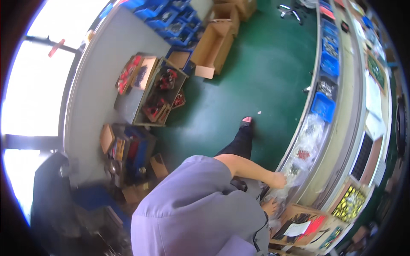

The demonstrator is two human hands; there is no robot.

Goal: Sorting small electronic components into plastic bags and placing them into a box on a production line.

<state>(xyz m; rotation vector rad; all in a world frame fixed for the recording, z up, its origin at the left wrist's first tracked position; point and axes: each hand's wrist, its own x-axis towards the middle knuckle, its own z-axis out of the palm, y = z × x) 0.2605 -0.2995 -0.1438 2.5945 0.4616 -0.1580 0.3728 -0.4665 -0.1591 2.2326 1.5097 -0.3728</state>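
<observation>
My left hand (278,180) reaches across to the bench on the right, its fingers closed at the edge of a clear plastic bag (293,178). Nearer to me, my right hand (269,207) is at the crumpled plastic by the bench edge, with its fingers bent into it. Part of that hand is hidden by my grey sleeve and body. More clear bags (311,128) of small parts lie along the narrow shelf, one with reddish pieces (303,154) inside.
A blue bin (323,106) and several others line the shelf. Beside my right hand sits a cardboard box (294,210) with black and red parts; a tray of yellow pieces (349,204) is beyond it. A metal cart (136,99), open carton (213,49) and green floor (269,64) lie leftward.
</observation>
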